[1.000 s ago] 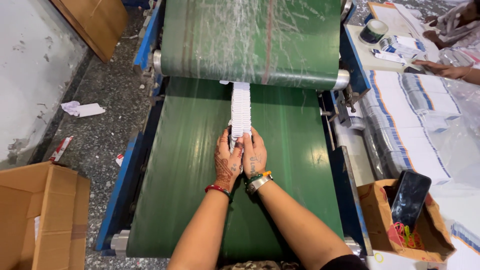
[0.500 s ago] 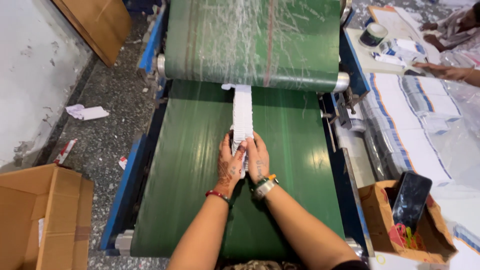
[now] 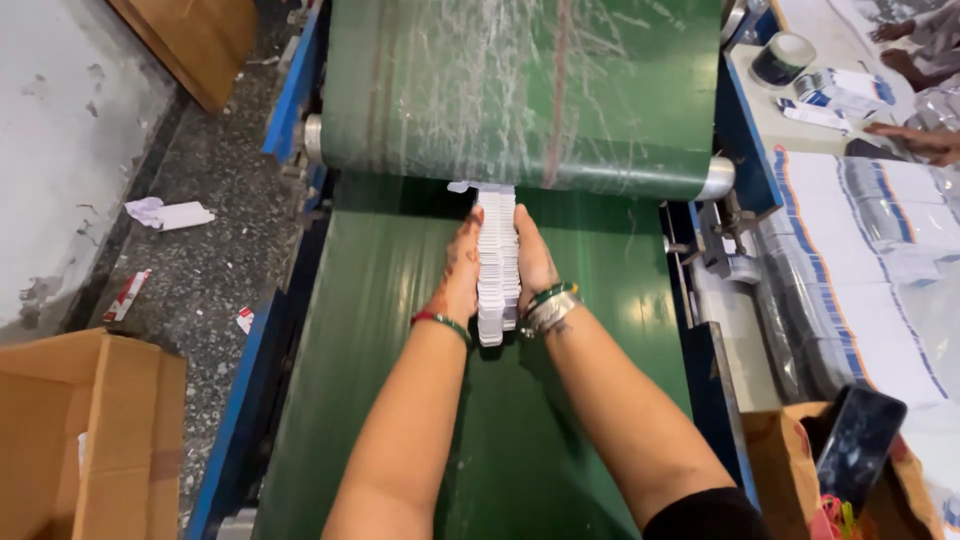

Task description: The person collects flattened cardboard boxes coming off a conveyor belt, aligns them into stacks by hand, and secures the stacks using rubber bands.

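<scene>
A long row of white packets [image 3: 497,262] lies on edge along the lower green conveyor belt [image 3: 390,360], running from under the upper belt's roller toward me. My left hand [image 3: 458,275] presses flat against the row's left side. My right hand [image 3: 533,262] presses against its right side, so the row is squeezed between both palms. A red bangle sits on my left wrist, green and silver bangles on my right.
An upper green belt [image 3: 520,90] ends at a metal roller [image 3: 715,178]. Blue frame rails flank the conveyor. Stacked printed bags [image 3: 870,250] lie at right, another person's hand [image 3: 915,140] beyond. Cardboard boxes [image 3: 85,440] stand at left, a phone [image 3: 860,445] lower right.
Both hands have slid forward along the row toward the roller, from its near end to its sides. The camera has moved closer.
</scene>
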